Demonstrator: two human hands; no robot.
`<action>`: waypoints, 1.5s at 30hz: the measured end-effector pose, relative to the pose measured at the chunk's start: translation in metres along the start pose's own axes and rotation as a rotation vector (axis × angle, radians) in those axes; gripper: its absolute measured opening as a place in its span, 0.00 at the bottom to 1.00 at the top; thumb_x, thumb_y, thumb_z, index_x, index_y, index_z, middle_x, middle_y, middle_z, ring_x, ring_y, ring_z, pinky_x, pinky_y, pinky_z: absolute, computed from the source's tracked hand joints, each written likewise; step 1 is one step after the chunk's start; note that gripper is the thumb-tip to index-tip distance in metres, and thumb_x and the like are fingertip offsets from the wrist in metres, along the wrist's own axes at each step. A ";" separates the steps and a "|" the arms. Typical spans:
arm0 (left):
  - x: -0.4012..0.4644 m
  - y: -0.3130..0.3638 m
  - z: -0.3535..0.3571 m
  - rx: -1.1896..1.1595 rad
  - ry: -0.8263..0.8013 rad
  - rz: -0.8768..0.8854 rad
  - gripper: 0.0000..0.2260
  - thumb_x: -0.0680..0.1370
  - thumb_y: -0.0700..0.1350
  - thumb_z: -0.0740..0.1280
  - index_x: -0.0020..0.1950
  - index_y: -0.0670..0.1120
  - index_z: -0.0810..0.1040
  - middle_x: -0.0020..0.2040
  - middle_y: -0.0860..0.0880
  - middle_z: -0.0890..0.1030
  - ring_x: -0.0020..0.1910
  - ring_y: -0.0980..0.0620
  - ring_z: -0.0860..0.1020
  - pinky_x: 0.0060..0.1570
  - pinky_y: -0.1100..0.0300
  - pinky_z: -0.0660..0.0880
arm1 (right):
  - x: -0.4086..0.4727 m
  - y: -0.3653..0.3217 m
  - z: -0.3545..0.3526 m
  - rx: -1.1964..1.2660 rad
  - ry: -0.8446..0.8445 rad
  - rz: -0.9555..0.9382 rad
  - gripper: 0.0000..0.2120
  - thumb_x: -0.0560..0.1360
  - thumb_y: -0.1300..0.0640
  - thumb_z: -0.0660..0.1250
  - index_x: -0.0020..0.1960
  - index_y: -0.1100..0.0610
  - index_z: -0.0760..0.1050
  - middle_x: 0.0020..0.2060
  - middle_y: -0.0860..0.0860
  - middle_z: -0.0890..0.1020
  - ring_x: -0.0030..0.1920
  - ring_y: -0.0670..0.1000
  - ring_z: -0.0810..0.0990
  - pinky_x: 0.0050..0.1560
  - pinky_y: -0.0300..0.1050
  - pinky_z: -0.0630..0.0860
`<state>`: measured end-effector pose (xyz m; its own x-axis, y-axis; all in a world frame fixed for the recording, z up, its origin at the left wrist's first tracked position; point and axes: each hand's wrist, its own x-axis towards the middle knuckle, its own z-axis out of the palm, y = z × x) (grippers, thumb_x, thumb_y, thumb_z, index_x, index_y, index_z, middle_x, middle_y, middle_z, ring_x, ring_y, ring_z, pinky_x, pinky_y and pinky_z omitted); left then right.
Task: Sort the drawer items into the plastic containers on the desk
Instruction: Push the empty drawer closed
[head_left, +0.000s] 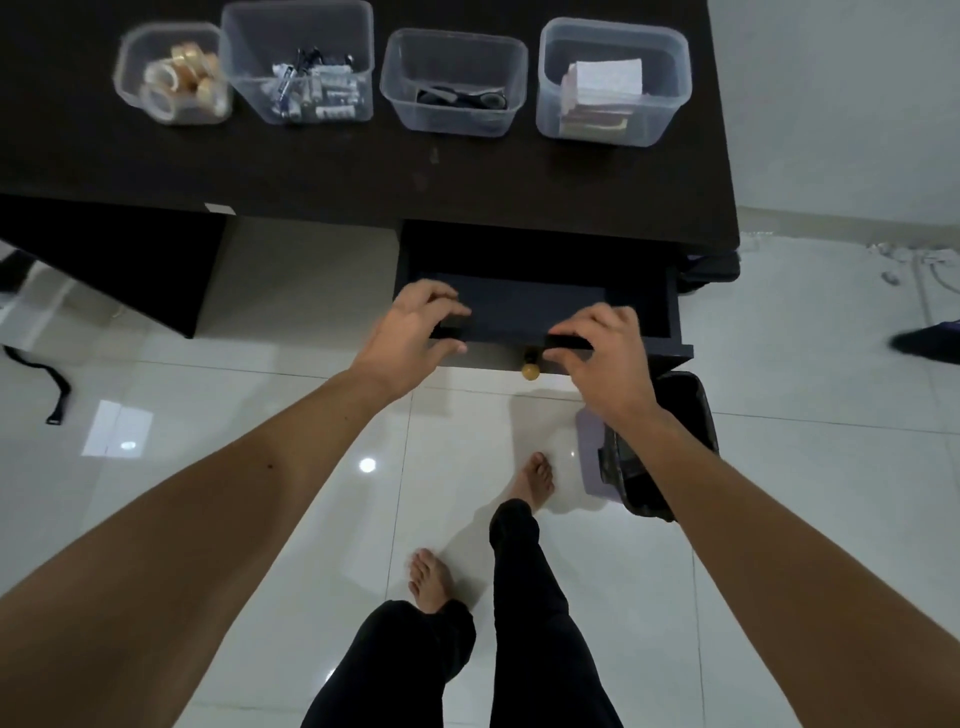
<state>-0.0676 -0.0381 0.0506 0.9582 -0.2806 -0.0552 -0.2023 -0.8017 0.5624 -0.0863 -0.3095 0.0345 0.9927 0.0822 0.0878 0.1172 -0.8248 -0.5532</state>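
Note:
The dark drawer (524, 301) stands pulled out under the black desk (322, 171), and no item shows inside it. My left hand (415, 327) and my right hand (602, 348) both grip the drawer's front edge, either side of its round brass knob (530, 370). On the desk stand several clear plastic containers: one with tape rolls (174, 78), one with batteries (306, 73), one with black cables or glasses (454, 83), and one with paper notes (613, 78).
A dark waste bin (675, 415) stands on the white tiled floor just right of the drawer, under my right forearm. My bare feet (431, 577) are below the drawer. A black strap (52, 384) lies on the floor at left.

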 end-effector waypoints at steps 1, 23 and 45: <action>0.009 -0.002 -0.003 0.048 0.034 0.022 0.26 0.76 0.46 0.79 0.73 0.47 0.77 0.77 0.47 0.69 0.80 0.47 0.64 0.77 0.48 0.69 | 0.008 0.002 -0.002 -0.016 0.060 0.001 0.21 0.71 0.48 0.81 0.61 0.52 0.83 0.60 0.51 0.78 0.64 0.54 0.71 0.65 0.56 0.75; 0.114 -0.059 -0.007 0.475 0.429 0.282 0.34 0.71 0.69 0.75 0.61 0.41 0.79 0.55 0.43 0.83 0.57 0.40 0.81 0.64 0.44 0.75 | 0.113 0.044 -0.003 -0.436 0.259 -0.167 0.40 0.67 0.23 0.70 0.62 0.55 0.79 0.66 0.51 0.81 0.61 0.58 0.77 0.57 0.54 0.73; 0.141 -0.061 0.008 0.550 0.611 0.312 0.24 0.72 0.65 0.75 0.47 0.45 0.73 0.43 0.44 0.76 0.43 0.42 0.72 0.42 0.49 0.67 | 0.135 0.041 0.025 -0.554 0.505 -0.144 0.24 0.72 0.35 0.75 0.52 0.55 0.78 0.51 0.54 0.82 0.46 0.59 0.77 0.46 0.53 0.70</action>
<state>0.0784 -0.0331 0.0023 0.7515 -0.3242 0.5746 -0.3908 -0.9204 -0.0081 0.0528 -0.3188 0.0030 0.8202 0.0545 0.5695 0.0819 -0.9964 -0.0225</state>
